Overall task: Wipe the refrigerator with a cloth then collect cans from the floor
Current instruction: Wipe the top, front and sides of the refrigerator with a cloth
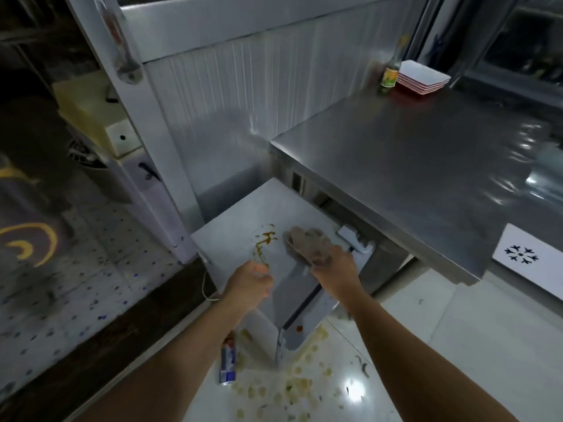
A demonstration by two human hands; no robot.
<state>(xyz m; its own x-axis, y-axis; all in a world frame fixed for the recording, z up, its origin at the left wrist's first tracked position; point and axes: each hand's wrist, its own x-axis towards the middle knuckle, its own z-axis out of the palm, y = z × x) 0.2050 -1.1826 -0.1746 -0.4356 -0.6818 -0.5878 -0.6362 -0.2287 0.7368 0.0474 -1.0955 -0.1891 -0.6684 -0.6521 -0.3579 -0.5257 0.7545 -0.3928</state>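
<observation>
Right now your right hand (pixel 333 269) is closed around a crumpled grey-brown cloth (pixel 307 245), pressing it onto the white inner face of the open under-bench refrigerator door (pixel 237 220), just to the right of an orange-brown sauce smear (pixel 264 242). Your left hand (pixel 251 283) sits at the near edge of the door, fingers curled; you appear to be steadying the panel, though I cannot tell for certain whether anything is pinched in it.

The smear lies between your two hands, so the wipe is at its start, by my reading. If you sweep the cloth leftward in one go, you may drag sauce onto your left hand, or push it over the door's edge onto the glossy white floor tiles (pixel 457 345), which already carry pale food scraps (pixel 300 370). A lighter dab and fold would keep it contained.

Mind the door too: lean hard on it and the hinge may give or the panel swing away from you.

One blue and silver drink can (pixel 228 359) lies on its side on the floor below your left forearm, close to the scraps. Step carelessly on that wet patch and you could slip, or kick the can under the stainless steel bench (pixel 411 166).
</observation>
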